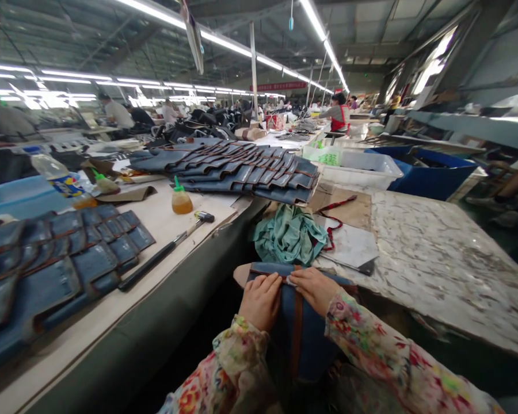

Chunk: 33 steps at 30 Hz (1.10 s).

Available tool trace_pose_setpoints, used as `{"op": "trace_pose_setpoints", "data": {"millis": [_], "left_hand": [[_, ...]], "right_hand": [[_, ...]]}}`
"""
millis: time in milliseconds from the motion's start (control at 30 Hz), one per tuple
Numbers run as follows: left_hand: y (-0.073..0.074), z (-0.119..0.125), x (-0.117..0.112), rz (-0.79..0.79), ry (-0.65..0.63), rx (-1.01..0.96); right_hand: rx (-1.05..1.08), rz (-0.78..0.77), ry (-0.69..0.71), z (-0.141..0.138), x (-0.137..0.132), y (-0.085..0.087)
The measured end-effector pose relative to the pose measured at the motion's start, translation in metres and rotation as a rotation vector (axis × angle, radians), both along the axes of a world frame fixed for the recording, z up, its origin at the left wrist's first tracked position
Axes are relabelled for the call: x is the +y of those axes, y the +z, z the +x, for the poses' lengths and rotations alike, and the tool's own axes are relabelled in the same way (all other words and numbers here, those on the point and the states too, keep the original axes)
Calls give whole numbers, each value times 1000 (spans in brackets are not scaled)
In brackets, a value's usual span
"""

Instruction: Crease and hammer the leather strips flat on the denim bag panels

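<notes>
A blue denim piece (pixel 304 336) with a brown strip down its middle lies in front of me, at the near edge of the worn marbled table (pixel 435 259). My left hand (pixel 261 299) rests on its upper left part, fingers curled and pressed onto the top edge. My right hand (pixel 313 287) presses the same edge just to the right, fingertips meeting the left hand's. Both wrists wear flowered sleeves. A small pale object shows between the fingertips; I cannot make it out.
A crumpled teal cloth (pixel 289 236) and a red cord (pixel 334 221) lie beyond the hands. On the left bench sit stacked denim pieces (pixel 56 259), a hammer (pixel 168 250) and a glue bottle (pixel 181 200). More denim pieces (pixel 242 167), white and blue bins (pixel 431 169) and other workers are farther back.
</notes>
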<state>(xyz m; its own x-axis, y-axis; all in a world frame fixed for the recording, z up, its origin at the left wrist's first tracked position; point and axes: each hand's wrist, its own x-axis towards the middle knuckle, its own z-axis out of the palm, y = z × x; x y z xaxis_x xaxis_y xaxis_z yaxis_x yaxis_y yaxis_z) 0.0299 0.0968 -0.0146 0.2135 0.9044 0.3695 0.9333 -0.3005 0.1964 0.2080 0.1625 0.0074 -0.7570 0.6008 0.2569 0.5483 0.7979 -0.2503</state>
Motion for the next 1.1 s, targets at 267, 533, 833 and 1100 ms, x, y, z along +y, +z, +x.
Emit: {"op": "trace_pose_setpoints", "data": {"millis": [267, 533, 833, 1100], "left_hand": [[-3, -13, -1, 5, 23, -8], [-4, -38, -4, 39, 116, 37], [-6, -66, -9, 25, 213, 18], [-10, -67, -12, 19, 297, -33]], "right_hand": [[-66, 16, 65, -26, 1, 4], [-130, -13, 139, -59, 8, 2], [-152, -16, 168, -98, 11, 3], [-226, 36, 180, -111, 9, 9]]}}
